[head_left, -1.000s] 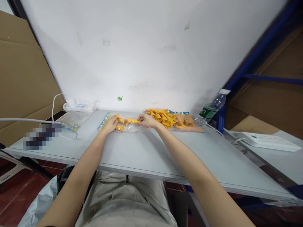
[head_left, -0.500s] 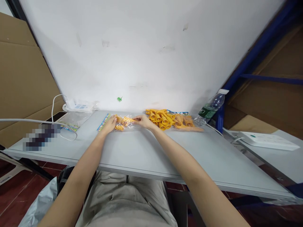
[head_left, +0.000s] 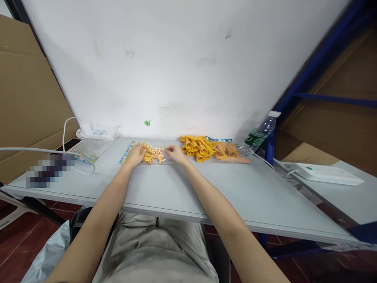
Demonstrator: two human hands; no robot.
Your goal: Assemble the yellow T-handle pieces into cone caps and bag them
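A clear plastic bag (head_left: 156, 158) with a colourful header strip lies on the grey table, several orange-yellow horn-shaped pieces (head_left: 148, 158) inside it. My left hand (head_left: 136, 155) rests on the bag's left part, its fingers spread over the pieces near the header. At the bag's right end, my right hand (head_left: 174, 152) has thumb and fingertips pressed together on or beside the film; what they pinch is too small to tell. Right of that hand sits a pile of loose yellow horn-shaped pieces (head_left: 199, 148), next to another filled bag (head_left: 231, 152).
A plastic bottle (head_left: 260, 133) leans at the back right, before a blue frame. A power strip (head_left: 330, 174) lies on the right surface. Flat plastic bags (head_left: 94, 148), a phone (head_left: 69, 145) and a white cable (head_left: 29, 149) are at the left. A white wall (head_left: 176, 70) rises behind.
The piece my right hand held has gone into the bag beside the others. My right hand has come off it, its fingers now at the bag's right end. The camera view has shifted slightly.
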